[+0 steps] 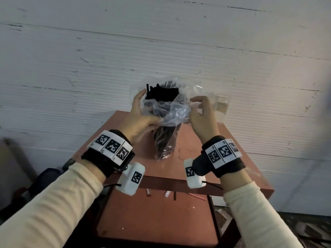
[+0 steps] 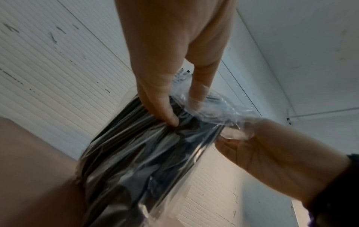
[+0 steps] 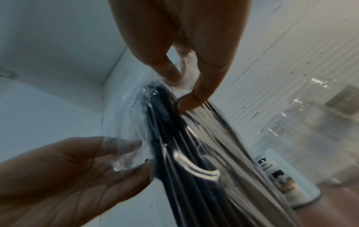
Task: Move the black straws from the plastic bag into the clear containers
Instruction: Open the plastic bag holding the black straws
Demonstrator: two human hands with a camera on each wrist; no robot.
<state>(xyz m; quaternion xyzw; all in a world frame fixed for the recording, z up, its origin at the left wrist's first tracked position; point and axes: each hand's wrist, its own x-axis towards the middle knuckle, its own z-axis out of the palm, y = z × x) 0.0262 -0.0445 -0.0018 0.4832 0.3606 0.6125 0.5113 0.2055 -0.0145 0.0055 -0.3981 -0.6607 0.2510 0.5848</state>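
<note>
A clear plastic bag [image 1: 167,126] full of black straws [image 1: 161,93] stands upright over the reddish table [image 1: 197,158], its mouth open and the straw tips showing. My left hand [image 1: 146,108] grips the bag's left side, thumb in front and fingers behind. My right hand [image 1: 193,107] pinches the loose film at the bag's right rim. In the left wrist view my left hand [image 2: 184,112] presses the bag [image 2: 145,153] near its top. In the right wrist view my right hand [image 3: 182,92] pinches the film above the straws [image 3: 174,145]. Clear containers [image 3: 310,130] stand behind and to the right.
A ribbed white wall [image 1: 161,51] runs close behind the table. A white labelled pack [image 3: 279,176] stands by the containers. Small scraps and a red stick [image 1: 196,196] lie on the lower shelf [image 1: 161,221] below the table's front edge.
</note>
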